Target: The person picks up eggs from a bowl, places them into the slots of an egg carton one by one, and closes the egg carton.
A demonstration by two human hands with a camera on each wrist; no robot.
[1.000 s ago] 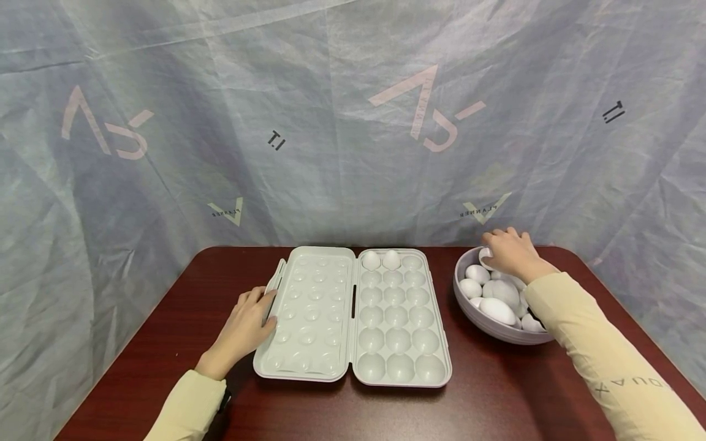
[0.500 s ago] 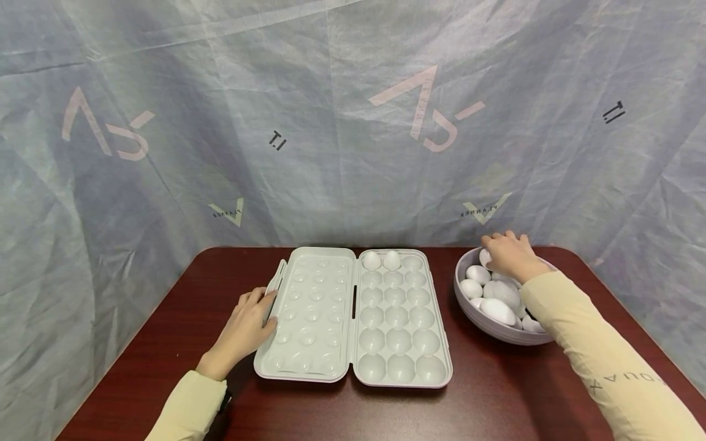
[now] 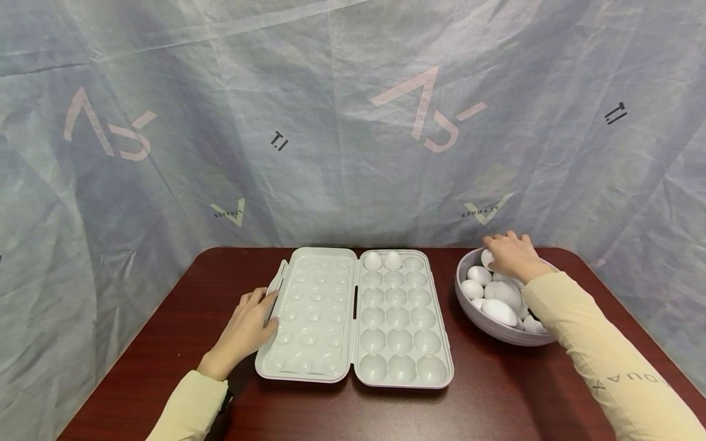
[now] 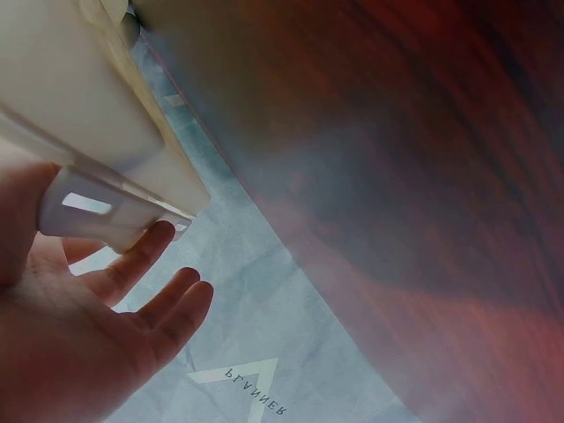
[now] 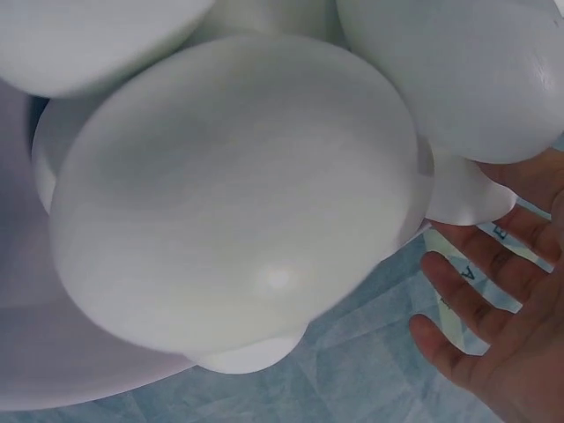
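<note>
An egg carton of pale plastic lies unfolded on the table, its lid [image 3: 309, 306] to the left of its cupped tray [image 3: 384, 334]. My left hand [image 3: 245, 327] holds the lid's outer edge at the latch flap [image 4: 97, 207]; in the left wrist view two fingers stand free of it. Two white eggs [image 3: 373, 262] sit in the tray's back row. At the back of a lavender bowl [image 3: 469, 312] full of white eggs, my right hand [image 3: 513, 254] grips one egg [image 3: 488, 259]. A large egg [image 5: 238, 194] fills the right wrist view, partly hiding the gripped egg [image 5: 467, 189].
Dark red wood forms the table [image 3: 386, 413]. A grey printed cloth [image 3: 331, 153] hangs directly behind its back edge. Bare tabletop separates the tray from the bowl. Larger eggs [image 3: 499, 312] lie among smaller ones in the bowl.
Hardly anything moves. My right hand stays over the same egg at the back of the bowl, and my left hand keeps its place on the lid.
</note>
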